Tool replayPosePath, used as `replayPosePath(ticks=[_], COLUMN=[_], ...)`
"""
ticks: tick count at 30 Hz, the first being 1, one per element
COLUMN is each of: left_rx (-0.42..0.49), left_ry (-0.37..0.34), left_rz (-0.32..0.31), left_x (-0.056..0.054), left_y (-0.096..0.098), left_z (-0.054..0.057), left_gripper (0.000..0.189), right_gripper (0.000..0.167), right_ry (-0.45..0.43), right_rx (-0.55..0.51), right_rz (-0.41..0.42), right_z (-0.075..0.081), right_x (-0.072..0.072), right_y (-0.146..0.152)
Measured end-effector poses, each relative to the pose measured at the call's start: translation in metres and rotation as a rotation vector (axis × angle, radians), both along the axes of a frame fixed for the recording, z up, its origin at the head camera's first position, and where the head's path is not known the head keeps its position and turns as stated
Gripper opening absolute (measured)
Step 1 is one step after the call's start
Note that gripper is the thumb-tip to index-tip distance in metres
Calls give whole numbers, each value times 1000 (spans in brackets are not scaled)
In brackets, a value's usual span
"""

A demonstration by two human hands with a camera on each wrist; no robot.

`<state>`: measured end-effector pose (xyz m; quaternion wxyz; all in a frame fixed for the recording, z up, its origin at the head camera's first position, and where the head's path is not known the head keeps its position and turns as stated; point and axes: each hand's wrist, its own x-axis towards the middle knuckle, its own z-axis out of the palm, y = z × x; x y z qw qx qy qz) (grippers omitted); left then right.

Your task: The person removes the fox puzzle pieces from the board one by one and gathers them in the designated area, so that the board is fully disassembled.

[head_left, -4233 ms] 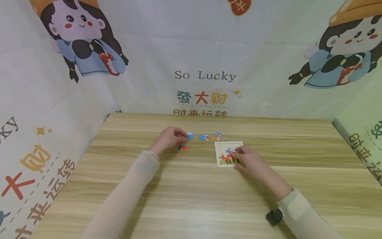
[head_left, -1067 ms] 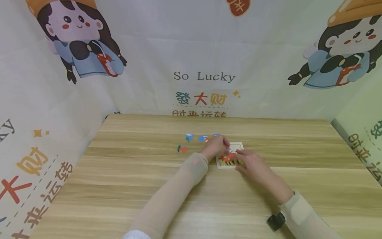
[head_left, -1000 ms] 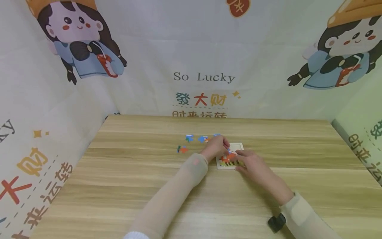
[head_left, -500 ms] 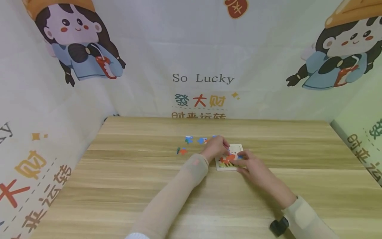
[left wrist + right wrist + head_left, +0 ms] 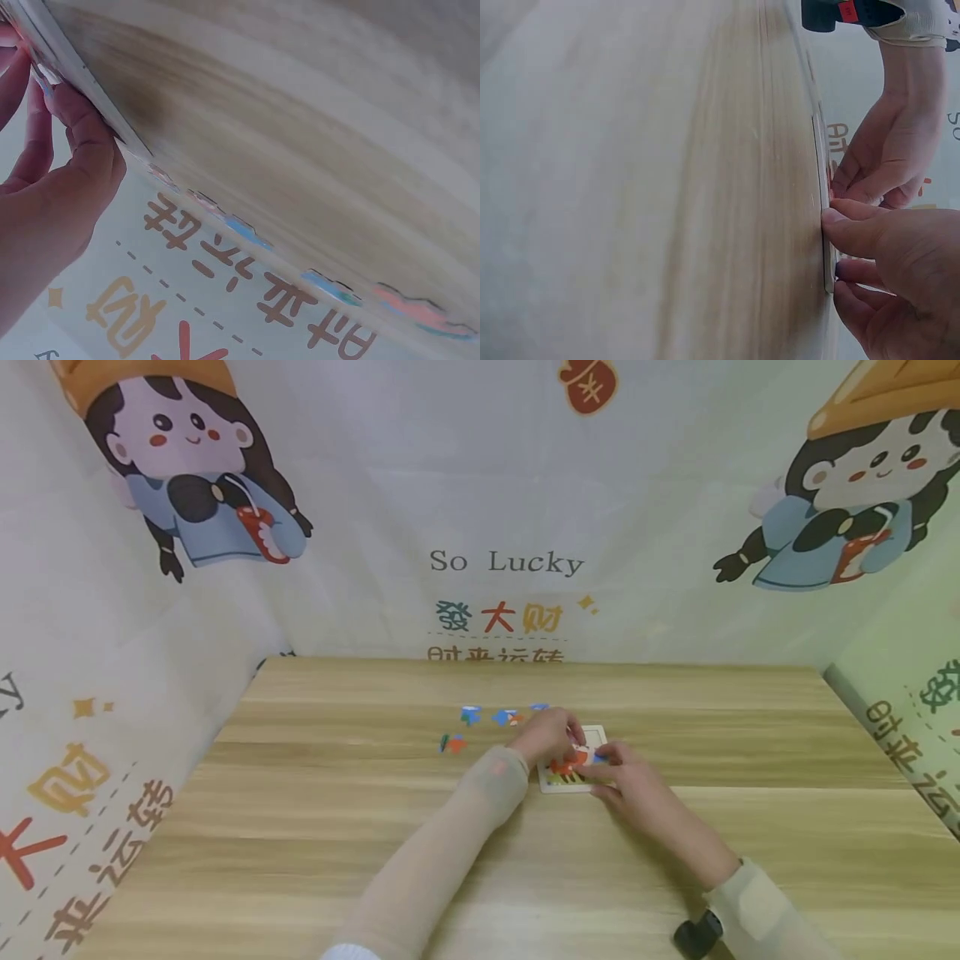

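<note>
A small square jigsaw board (image 5: 596,732) with a pale frame lies on the table, its lower part filled with an orange and green picture. My left hand (image 5: 546,735) is over its upper left, and its fingertips pinch a small light-blue puzzle piece (image 5: 48,88), seen in the left wrist view. At the board's right side, my right hand (image 5: 633,781) grips the edge, thumb (image 5: 847,232) against the rim and fingers reaching over the picture. A blue patch (image 5: 599,758) shows by those fingers. Both hands hide much of the picture.
Loose puzzle pieces lie left of and behind the board: a blue-green one (image 5: 470,716), a blue-orange one (image 5: 507,717), a red one (image 5: 453,743) and a partly hidden blue one (image 5: 539,706). A printed cloth (image 5: 360,568) hangs behind the wooden table (image 5: 300,827).
From the loose pieces at the left, my left hand has moved right onto the board. My right fingers have shifted slightly right, and a blue patch now shows beside them.
</note>
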<state>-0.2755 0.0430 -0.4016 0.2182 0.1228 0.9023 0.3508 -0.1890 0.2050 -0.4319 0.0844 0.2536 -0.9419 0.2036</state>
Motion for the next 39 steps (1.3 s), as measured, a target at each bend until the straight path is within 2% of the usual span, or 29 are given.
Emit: replayPosePath(ticks=[5,9,16,23,32,38,39], left_rx=[5,61,209,257,240,140,157], left_ry=[4,1,-40,-96,-121,-22,-19], left_rz=[-14,-24,28,55,62,7,18], left_x=[0,-2,-7,-9,-11,-11,-11], left_y=[2,-1,-8,-10,-8,-4,-4], left_z=[3,0,-3,-4,-6,1,2], left_gripper=[19,19,18,20,17,15,16], right_gripper=[35,34,33,36,36,37,38], right_ry=[-26,-8,35,79,74,61,57], right_rx=[-14,-20,-2,54,147,132,127], right_rz=[-10,-9,16,63,79,78,79], right_z=[1,1,0,-2,-2,0,0], right_x=[0,1,2,1,1,1,2], right_y=[2,3,0,-1,2,4,4])
